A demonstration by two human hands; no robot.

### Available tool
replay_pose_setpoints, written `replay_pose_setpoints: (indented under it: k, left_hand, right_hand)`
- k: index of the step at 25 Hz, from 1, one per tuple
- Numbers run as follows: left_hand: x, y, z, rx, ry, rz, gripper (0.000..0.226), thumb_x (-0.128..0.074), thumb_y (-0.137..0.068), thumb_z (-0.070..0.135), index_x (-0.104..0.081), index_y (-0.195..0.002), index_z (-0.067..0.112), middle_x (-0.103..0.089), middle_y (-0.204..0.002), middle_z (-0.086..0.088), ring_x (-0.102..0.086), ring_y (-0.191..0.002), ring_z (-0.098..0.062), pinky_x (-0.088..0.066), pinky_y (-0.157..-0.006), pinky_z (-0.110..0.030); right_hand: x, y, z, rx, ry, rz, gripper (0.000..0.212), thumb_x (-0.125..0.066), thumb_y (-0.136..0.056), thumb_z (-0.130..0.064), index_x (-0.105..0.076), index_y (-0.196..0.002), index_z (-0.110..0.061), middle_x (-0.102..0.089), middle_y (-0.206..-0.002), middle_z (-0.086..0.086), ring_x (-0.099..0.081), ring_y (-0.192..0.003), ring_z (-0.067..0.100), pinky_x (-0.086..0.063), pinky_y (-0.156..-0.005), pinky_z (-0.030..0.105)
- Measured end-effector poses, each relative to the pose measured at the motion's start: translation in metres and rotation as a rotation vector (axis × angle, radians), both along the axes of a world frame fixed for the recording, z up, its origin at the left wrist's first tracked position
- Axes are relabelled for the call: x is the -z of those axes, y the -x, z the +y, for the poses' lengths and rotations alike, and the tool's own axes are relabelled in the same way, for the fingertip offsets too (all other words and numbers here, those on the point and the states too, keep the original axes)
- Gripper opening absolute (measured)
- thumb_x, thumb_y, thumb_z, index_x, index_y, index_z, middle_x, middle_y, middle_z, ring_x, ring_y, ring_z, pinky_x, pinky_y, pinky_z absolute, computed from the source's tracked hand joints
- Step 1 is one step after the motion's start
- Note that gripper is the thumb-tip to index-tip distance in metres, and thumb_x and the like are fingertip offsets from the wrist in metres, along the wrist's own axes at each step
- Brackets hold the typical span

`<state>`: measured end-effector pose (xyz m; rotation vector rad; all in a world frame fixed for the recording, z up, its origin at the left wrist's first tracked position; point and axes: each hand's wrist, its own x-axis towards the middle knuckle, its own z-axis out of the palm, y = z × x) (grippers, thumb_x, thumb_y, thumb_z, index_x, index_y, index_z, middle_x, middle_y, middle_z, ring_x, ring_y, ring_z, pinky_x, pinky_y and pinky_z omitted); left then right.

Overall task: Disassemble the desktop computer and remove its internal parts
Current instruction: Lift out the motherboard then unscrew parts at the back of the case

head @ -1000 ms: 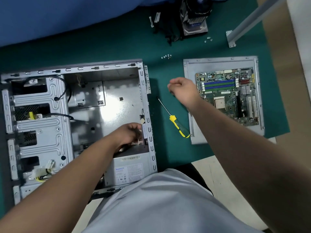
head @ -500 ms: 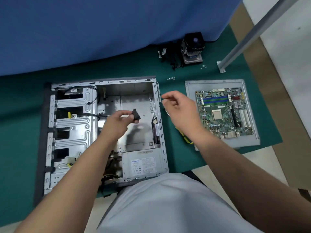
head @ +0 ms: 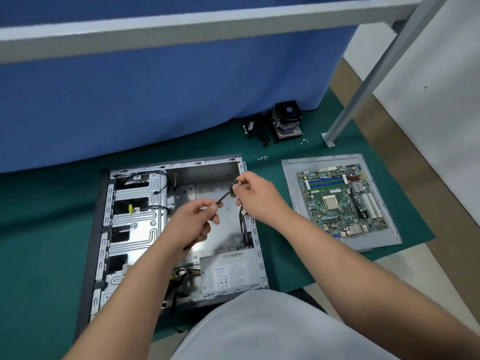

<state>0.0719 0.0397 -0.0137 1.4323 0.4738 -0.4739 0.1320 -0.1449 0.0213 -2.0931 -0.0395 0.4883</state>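
Note:
The open grey computer case lies on its side on the green mat, with the power supply in its near corner. Above the case's empty bay I hold a thin black cable between both hands. My left hand pinches its lower end. My right hand pinches the connector at its upper end. The removed motherboard lies on the grey side panel to the right of the case.
A black CPU cooler and loose cables sit at the back by the blue cloth. Small screws lie on the green mat. A slanted metal frame leg stands at the back right.
My left hand lifted the black cable out of the case. My right hand came over and took its connector end. The view tilted upward, and the screwdriver is no longer visible.

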Motion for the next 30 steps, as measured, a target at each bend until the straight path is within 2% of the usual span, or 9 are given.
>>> replay_pose_setpoints:
  k: [6, 10, 13, 16, 18, 20, 24, 27, 30]
  left_hand:
    - [-0.012, -0.015, -0.021, 0.234, -0.225, -0.014, 0.031, -0.05, -0.109, 0.028, -0.075, -0.098, 0.012, -0.037, -0.051, 0.008, -0.022, -0.042, -0.01, -0.021, -0.043, -0.021]
    - [-0.02, -0.018, -0.016, 0.344, -0.036, -0.055, 0.03, -0.052, -0.108, 0.026, -0.072, -0.099, 0.005, -0.026, -0.053, 0.003, -0.016, -0.043, -0.011, -0.018, -0.043, -0.019]
    - [-0.02, -0.018, -0.012, 0.366, -0.052, -0.041, 0.028, -0.059, -0.104, 0.033, -0.074, -0.102, 0.009, -0.029, -0.057, 0.004, -0.021, -0.048, -0.012, -0.023, -0.044, -0.022]
    - [-0.015, -0.018, 0.002, 0.379, -0.244, -0.064, 0.014, -0.069, -0.099, 0.029, -0.076, -0.101, 0.017, -0.052, -0.057, 0.004, -0.041, -0.045, -0.008, -0.035, -0.044, -0.019]
    - [-0.013, -0.018, 0.016, 0.219, -0.213, -0.064, 0.009, -0.071, -0.097, 0.018, -0.077, -0.103, 0.018, -0.068, -0.071, -0.005, -0.058, -0.052, -0.007, -0.044, -0.048, -0.018]
    - [-0.009, -0.019, 0.024, -0.059, 0.085, -0.029, 0.014, -0.073, -0.092, 0.011, -0.078, -0.105, 0.015, -0.074, -0.095, -0.012, -0.073, -0.077, -0.014, -0.054, -0.059, -0.021]
    - [0.002, -0.023, 0.002, -0.313, 0.438, -0.07, 0.034, -0.071, -0.091, 0.029, -0.074, -0.122, 0.015, -0.073, -0.125, -0.005, -0.071, -0.112, -0.022, -0.06, -0.084, -0.027]
    - [0.0, -0.028, -0.029, -0.403, 0.497, -0.091, 0.038, -0.064, -0.098, 0.036, -0.069, -0.127, 0.012, -0.073, -0.126, -0.009, -0.071, -0.116, -0.024, -0.061, -0.09, -0.032]
    - [-0.005, -0.035, -0.044, -0.515, 0.47, -0.105, 0.03, -0.059, -0.104, 0.031, -0.069, -0.117, 0.006, -0.077, -0.109, -0.01, -0.076, -0.102, -0.024, -0.062, -0.087, -0.039]
  right_hand:
    - [0.002, -0.007, -0.014, -0.253, 0.157, -0.063, 0.012, -0.065, -0.095, -0.032, -0.066, -0.083, -0.035, -0.069, -0.084, -0.015, -0.065, -0.074, 0.005, -0.058, -0.067, 0.033]
    - [-0.01, -0.029, -0.029, -0.406, 0.107, 0.01, 0.005, -0.07, -0.094, -0.031, -0.069, -0.089, -0.03, -0.068, -0.073, -0.013, -0.057, -0.064, 0.001, -0.049, -0.066, 0.024]
    - [-0.012, -0.035, -0.033, -0.464, 0.169, 0.032, 0.007, -0.066, -0.096, -0.037, -0.066, -0.093, -0.031, -0.07, -0.074, -0.008, -0.06, -0.067, 0.007, -0.055, -0.074, 0.037]
    - [-0.011, -0.038, -0.037, -0.486, 0.266, -0.014, 0.01, -0.064, -0.097, -0.04, -0.068, -0.094, -0.031, -0.072, -0.072, -0.012, -0.057, -0.06, 0.003, -0.05, -0.065, 0.029]
    - [-0.012, -0.039, -0.045, -0.526, 0.309, 0.019, 0.013, -0.065, -0.097, -0.041, -0.069, -0.09, -0.031, -0.072, -0.07, -0.014, -0.05, -0.054, 0.004, -0.043, -0.056, 0.022]
    - [-0.009, -0.037, -0.048, -0.473, 0.246, 0.07, 0.014, -0.066, -0.096, -0.037, -0.07, -0.087, -0.027, -0.071, -0.068, -0.013, -0.05, -0.052, 0.003, -0.042, -0.053, 0.016]
    - [0.005, -0.022, -0.031, -0.1, 0.031, 0.137, 0.024, -0.061, -0.098, -0.036, -0.061, -0.084, -0.018, -0.064, -0.058, -0.008, -0.051, -0.046, 0.002, -0.045, -0.059, 0.024]
    - [0.015, -0.004, -0.017, -0.045, 0.113, 0.094, 0.031, -0.057, -0.098, -0.046, -0.053, -0.075, -0.024, -0.061, -0.051, -0.01, -0.051, -0.043, 0.006, -0.045, -0.055, 0.026]
    - [0.019, 0.011, -0.012, -0.068, 0.099, 0.078, 0.032, -0.055, -0.098, -0.049, -0.054, -0.076, -0.025, -0.063, -0.053, -0.012, -0.05, -0.043, 0.004, -0.044, -0.053, 0.027]
